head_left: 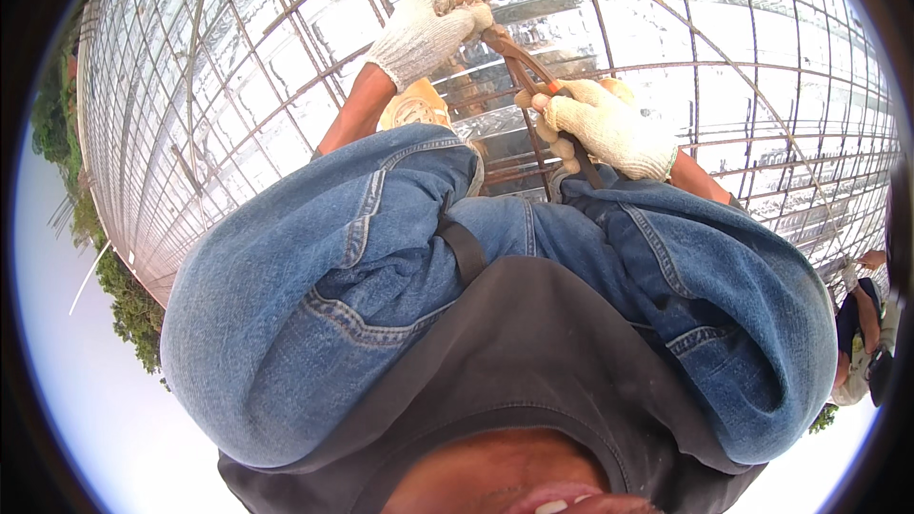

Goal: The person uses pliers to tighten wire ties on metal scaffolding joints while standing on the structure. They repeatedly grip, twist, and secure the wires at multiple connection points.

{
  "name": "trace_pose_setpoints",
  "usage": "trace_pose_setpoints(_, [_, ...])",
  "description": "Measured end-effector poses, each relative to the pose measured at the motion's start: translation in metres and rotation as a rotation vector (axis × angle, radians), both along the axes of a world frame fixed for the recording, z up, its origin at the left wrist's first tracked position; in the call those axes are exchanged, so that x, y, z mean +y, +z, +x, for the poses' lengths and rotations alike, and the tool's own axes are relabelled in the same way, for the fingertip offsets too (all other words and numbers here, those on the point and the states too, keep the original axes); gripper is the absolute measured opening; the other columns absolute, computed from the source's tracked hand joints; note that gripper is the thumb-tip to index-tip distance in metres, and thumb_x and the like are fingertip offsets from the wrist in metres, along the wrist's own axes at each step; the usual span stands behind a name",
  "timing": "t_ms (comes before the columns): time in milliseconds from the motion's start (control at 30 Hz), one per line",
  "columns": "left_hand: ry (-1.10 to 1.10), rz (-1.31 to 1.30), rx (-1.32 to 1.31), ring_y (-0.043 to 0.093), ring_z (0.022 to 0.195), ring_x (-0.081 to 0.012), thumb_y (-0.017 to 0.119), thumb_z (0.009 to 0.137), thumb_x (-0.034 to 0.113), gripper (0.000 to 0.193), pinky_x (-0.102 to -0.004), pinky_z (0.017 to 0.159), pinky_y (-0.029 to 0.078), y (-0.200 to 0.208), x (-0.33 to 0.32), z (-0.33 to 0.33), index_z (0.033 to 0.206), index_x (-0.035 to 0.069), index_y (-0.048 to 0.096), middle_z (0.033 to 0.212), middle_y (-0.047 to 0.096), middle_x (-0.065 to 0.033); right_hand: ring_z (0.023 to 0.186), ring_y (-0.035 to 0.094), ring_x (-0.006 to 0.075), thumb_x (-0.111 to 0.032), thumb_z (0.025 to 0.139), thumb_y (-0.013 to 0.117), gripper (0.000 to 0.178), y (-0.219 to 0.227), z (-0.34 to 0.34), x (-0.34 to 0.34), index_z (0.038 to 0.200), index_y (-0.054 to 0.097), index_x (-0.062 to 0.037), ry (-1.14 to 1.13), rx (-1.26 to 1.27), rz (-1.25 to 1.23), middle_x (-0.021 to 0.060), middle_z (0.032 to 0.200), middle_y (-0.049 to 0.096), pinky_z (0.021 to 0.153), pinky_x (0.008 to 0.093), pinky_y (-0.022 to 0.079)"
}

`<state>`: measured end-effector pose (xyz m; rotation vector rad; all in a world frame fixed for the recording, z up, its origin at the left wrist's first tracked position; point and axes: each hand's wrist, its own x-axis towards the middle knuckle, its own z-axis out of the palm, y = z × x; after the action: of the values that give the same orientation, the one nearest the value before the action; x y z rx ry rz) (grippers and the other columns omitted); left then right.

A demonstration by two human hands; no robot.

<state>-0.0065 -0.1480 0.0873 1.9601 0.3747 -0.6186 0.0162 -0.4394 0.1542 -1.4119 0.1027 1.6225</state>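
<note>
My right hand (614, 128), in a cream knit work glove, is closed around the handles of rust-brown pincers (499, 39). One handle shows a small orange patch by my thumb, and a dark grip runs down below my fingers. The tool's head points up and left, right beside my left glove. My left hand (428, 33), gloved the same way, is closed in a pinch at the rebar mesh (595, 14). Whatever lies between its fingertips is too small to make out. Both hands are just beyond my bent knees.
Crossing rusty bars of the mesh stretch over a shiny silvery surface on all sides. A tan boot (416, 105) of mine stands below my left wrist. Another person (862, 324) crouches at the far right. Green trees (133, 309) show past the left edge.
</note>
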Motion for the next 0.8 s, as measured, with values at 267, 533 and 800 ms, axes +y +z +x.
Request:
trace_pose_setpoints(267, [0.034,-0.071,-0.066,0.065,0.078,-0.0046,0.074,0.102,0.031,0.028,-0.0241,0.065,0.052,0.004,-0.01,-0.001,0.12,0.01,0.083,0.091,0.075,0.0023,0.068,0.064,0.0069,-0.038,0.112,0.065,0.039,-0.022,-0.028,-0.002,0.128,0.075,-0.0033,0.18,-0.358,-0.137,-0.0027,0.074,0.065,0.057,0.0269,0.049])
trace_pose_setpoints(533, [0.098,-0.12,-0.049,0.072,0.089,-0.0121,0.074,0.101,0.031,0.035,-0.0325,0.081,0.06,-0.011,0.003,-0.003,0.122,0.004,0.083,0.098,0.081,-0.0071,0.07,0.068,0.0095,-0.048,0.111,0.066,0.045,-0.002,-0.008,0.004,0.122,0.076,-0.0052,0.179,-0.191,-0.127,0.0038,0.084,0.077,0.065,0.0316,0.056])
trace_pose_setpoints(800, [0.015,-0.011,-0.07,0.074,0.091,-0.015,0.077,0.1,0.038,0.044,-0.0347,0.083,0.061,-0.016,0.007,-0.001,0.127,0.004,0.083,0.101,0.083,-0.0085,0.08,0.075,0.0114,-0.043,0.103,0.067,0.048,-0.038,-0.021,-0.013,0.139,0.075,-0.0109,0.016,-0.248,-0.038,0.0037,0.098,0.083,0.076,0.0281,0.058])
